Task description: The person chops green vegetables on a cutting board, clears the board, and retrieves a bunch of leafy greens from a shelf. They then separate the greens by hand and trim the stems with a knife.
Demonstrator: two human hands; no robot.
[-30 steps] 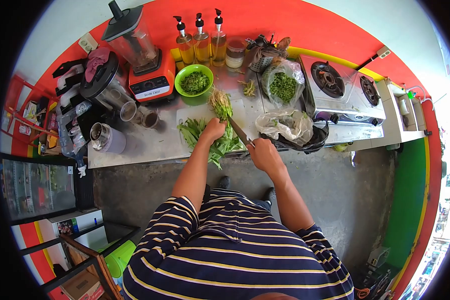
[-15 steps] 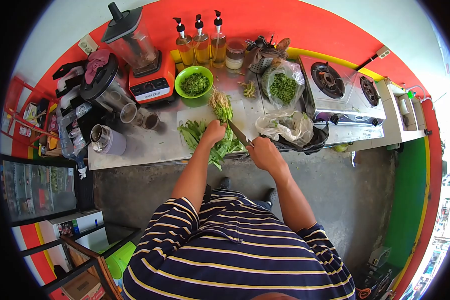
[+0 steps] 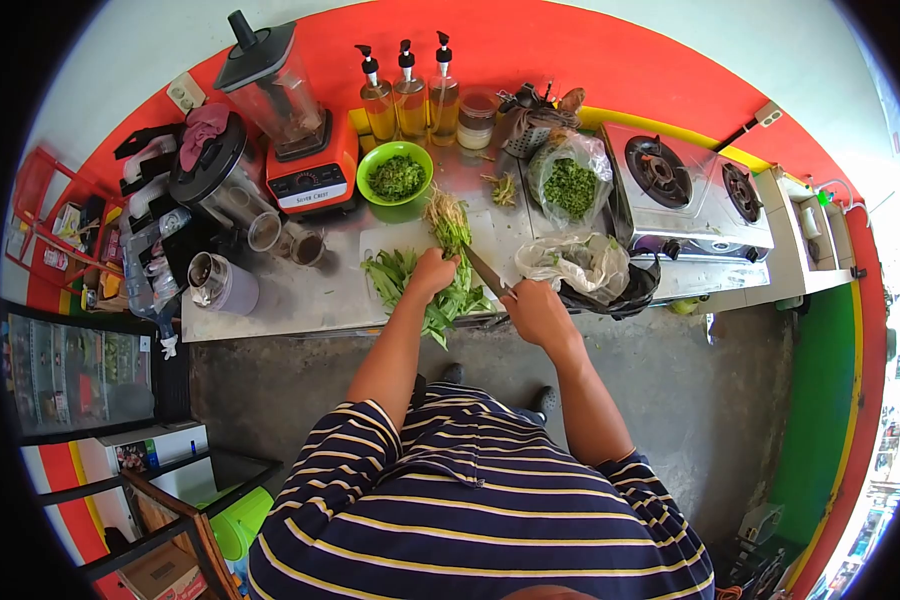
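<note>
My left hand [image 3: 435, 272] is closed round a bunch of leafy greens [image 3: 450, 225], its pale root ends pointing away from me and its long leaves spreading toward the counter's near edge. In my right hand [image 3: 536, 309] is a knife [image 3: 485, 268], gripped by the handle. Its dark blade slants up and left, with the tip at the stems just beyond my left fingers. Beneath the greens lies a white cutting board [image 3: 378, 240]. A green bowl [image 3: 367, 190] of chopped greens stands behind the board, and a small heap of trimmed root ends [image 3: 502, 189] sits to its right.
Right of the board are a clear bag of chopped greens [image 3: 570, 188], a crumpled plastic bag [image 3: 598, 270] and a gas stove [image 3: 705, 200]. To the left stand a red blender [image 3: 312, 180], a container [image 3: 232, 287] and cups. Pump bottles [image 3: 410, 105] line the wall.
The whole view has shifted slightly, with the counter a little lower and to the right. Both hands keep their grips, and the knife stays at the stems.
</note>
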